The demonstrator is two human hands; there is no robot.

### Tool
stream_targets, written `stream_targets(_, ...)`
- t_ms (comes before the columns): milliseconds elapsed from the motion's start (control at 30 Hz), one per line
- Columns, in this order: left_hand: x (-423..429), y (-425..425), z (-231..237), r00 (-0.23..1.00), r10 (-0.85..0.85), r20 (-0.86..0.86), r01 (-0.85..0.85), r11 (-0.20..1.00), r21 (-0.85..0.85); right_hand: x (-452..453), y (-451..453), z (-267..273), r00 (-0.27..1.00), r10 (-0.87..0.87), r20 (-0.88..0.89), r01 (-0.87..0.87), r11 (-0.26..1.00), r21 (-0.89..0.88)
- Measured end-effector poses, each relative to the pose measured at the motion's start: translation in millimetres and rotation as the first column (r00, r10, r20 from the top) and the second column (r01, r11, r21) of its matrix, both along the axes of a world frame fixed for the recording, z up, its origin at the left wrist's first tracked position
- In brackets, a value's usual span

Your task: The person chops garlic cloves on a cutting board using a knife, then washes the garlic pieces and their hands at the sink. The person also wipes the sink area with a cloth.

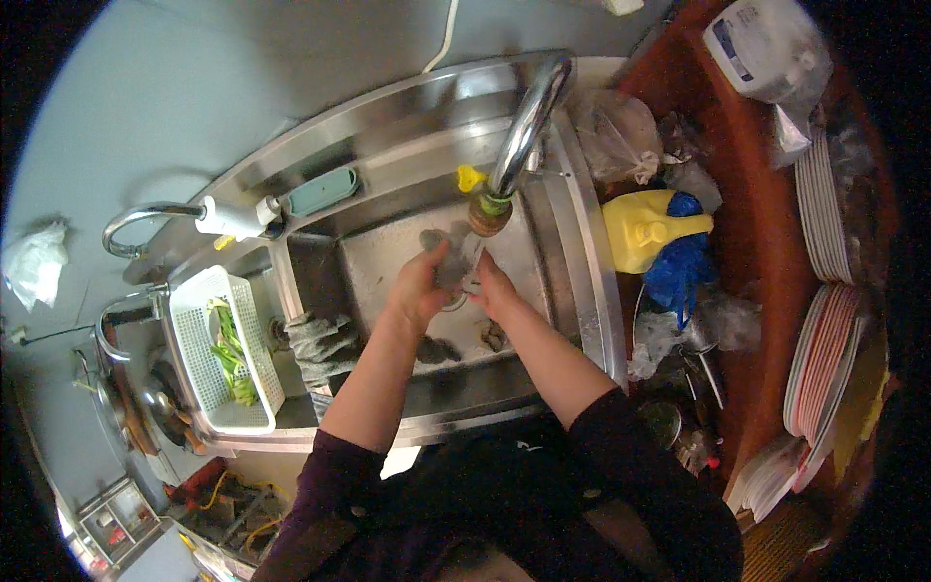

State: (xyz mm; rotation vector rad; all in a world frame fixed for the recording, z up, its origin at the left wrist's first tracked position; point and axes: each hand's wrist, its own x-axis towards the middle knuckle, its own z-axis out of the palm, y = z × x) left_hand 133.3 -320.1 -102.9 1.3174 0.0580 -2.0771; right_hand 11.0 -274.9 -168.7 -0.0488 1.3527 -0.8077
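Both my hands are inside a stainless steel sink basin, below the end of a chrome faucet with a green band. My left hand has its fingers curled around a blurred greyish object, whose kind I cannot make out. Close to its other side is my right hand, fingers partly hidden; whether it grips the object is unclear. On the basin floor below lie a dark clump and a brownish one. A wet grey cloth drapes over the divider at the left.
Left of the basin, a white perforated plastic basket contains green leafy vegetables. A teal tray sits on the back ledge, near a white-bodied tap. At right are a yellow jug, a blue plastic bag and stacked plates.
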Motion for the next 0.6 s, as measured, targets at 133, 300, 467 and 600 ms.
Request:
stream_targets(133,-1,3,-1,0.998,-0.010,-0.058,0.009,1.000,-0.010,-14,-9,-29,0.826,0.045,0.561,0.069,0.981,-0.180)
stream_targets(300,19,11,-54,1.000,-0.014,0.010,0.015,0.999,-0.051,22,-1,34,0.908,0.038,-0.417,-0.302,0.750,-0.589)
stream_targets(467,26,34,-105,0.970,-0.220,-0.102,0.182,0.938,-0.294,57,24,108,0.696,-0.040,-0.717,-0.577,0.563,-0.591)
stream_targets(600,15,40,-101,0.929,-0.264,0.259,0.352,0.845,-0.402,5,-35,-8,0.374,-0.055,-0.926,-0.591,0.755,-0.283)
